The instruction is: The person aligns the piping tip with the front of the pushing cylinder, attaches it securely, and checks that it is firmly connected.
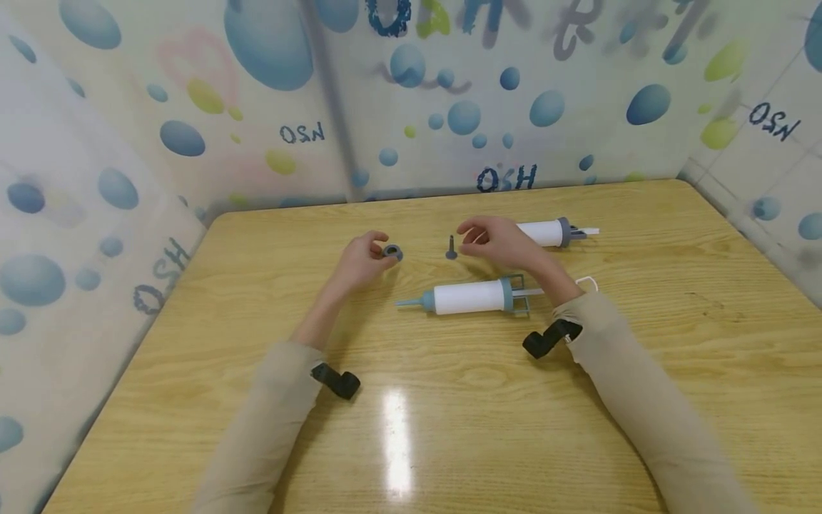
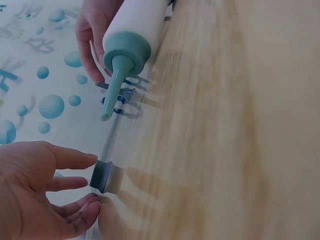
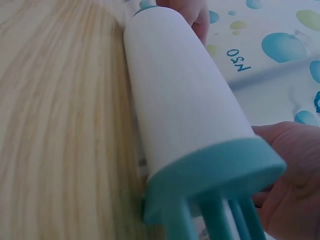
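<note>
In the head view my left hand [image 1: 364,263] is at a small grey ring-shaped cap [image 1: 392,252]; in the left wrist view its thumb and index finger pinch the cap [image 2: 101,176] at opposite edges. My right hand [image 1: 497,241] hovers just right of a grey nozzle [image 1: 452,250], which stands upright on its wide base. Its fingers are loosely bent, with a small gap to the nozzle in the head view. Nearer to me lies a white-barrelled syringe-like gun [image 1: 469,297] with teal ends, its teal tip pointing left. It hides part of the right hand in the right wrist view.
A second white-barrelled gun [image 1: 542,233] with grey fittings lies behind the right hand, partly covered by it. The wooden table [image 1: 449,400] meets a wall [image 1: 424,135] patterned with blue drops at its back edge.
</note>
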`<state>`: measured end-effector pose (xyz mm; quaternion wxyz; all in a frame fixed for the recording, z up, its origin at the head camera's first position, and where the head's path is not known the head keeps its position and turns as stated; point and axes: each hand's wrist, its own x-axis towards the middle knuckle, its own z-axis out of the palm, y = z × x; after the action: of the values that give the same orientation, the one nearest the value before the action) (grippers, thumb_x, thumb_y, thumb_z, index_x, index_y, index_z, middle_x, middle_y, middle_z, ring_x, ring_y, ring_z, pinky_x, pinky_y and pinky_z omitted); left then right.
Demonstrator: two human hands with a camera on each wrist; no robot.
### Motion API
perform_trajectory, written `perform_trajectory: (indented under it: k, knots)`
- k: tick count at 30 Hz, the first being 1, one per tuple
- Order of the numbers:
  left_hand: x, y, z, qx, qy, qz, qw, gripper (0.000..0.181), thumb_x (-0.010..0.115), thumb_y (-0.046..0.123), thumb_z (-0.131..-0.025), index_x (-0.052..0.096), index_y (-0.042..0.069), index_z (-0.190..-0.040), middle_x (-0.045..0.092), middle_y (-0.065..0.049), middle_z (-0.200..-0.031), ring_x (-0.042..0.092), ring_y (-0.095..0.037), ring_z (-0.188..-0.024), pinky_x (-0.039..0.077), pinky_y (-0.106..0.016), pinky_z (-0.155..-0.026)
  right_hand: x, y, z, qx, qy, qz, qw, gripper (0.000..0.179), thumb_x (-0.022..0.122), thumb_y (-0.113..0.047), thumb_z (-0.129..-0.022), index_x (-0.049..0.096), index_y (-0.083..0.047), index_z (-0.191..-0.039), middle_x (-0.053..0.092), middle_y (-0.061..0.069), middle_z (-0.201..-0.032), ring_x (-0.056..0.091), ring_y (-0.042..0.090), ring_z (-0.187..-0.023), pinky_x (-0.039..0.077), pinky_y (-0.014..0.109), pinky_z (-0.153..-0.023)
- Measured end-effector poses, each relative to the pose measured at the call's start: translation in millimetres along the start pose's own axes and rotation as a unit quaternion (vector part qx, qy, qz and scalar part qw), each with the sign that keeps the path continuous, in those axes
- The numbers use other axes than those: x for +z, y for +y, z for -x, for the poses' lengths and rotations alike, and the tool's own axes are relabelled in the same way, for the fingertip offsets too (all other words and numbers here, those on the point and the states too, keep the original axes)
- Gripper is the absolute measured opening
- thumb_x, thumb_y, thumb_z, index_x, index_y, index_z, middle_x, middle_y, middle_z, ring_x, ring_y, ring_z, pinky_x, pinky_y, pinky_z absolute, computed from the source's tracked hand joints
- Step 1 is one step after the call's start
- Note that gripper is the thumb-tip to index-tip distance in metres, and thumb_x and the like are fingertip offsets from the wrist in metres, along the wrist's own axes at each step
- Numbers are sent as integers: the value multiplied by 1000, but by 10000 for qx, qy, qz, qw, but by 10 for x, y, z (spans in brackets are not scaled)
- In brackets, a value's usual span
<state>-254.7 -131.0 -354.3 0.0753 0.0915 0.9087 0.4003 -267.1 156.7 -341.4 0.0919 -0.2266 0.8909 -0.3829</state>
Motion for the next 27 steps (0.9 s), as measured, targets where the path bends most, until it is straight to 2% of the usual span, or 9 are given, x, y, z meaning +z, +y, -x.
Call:
perform_trajectory:
  k: [8, 13, 18, 27]
  knots:
    - [36, 33, -46, 71, -108, -400, 9991, 53, 67, 16, -99, 48, 4, -147, 48, -26, -132, 47, -36, -121, 49, -48, -96, 50, -43, -115, 144, -87, -97, 9998, 40, 67, -17, -100, 58, 0, -134, 65, 19, -120, 63, 33, -109, 53, 47, -91]
    - [39, 41, -39, 34, -150, -464, 9988, 40, 66, 15, -99, 57, 2, -136, 45, -26, -132, 47, -37, -122, 49, -49, -97, 93, -39, -156, 29, -141, -122, 9998, 37, 68, -14, -98, 60, 2, -131, 67, 21, -118, 64, 34, -107, 53, 48, -91]
    - [32, 37, -47, 74, -131, -547, 9984, 33, 66, 12, -98, 60, -2, -128, 49, -25, -128, 48, -36, -120, 49, -47, -97, 124, -53, -171, 13, -143, -30, 9999, 32, 67, -11, -98, 63, 2, -128, 68, 20, -115, 65, 34, -106, 55, 47, -91]
    - [33, 26, -54, 282, -119, -555, 9980, 31, 68, 9, -96, 62, -5, -123, 56, -25, -121, 52, -35, -114, 49, -45, -94, 156, -56, -193, 99, -116, 128, 9998, 21, 63, -10, -101, 70, 1, -117, 69, 18, -113, 64, 32, -104, 53, 47, -90]
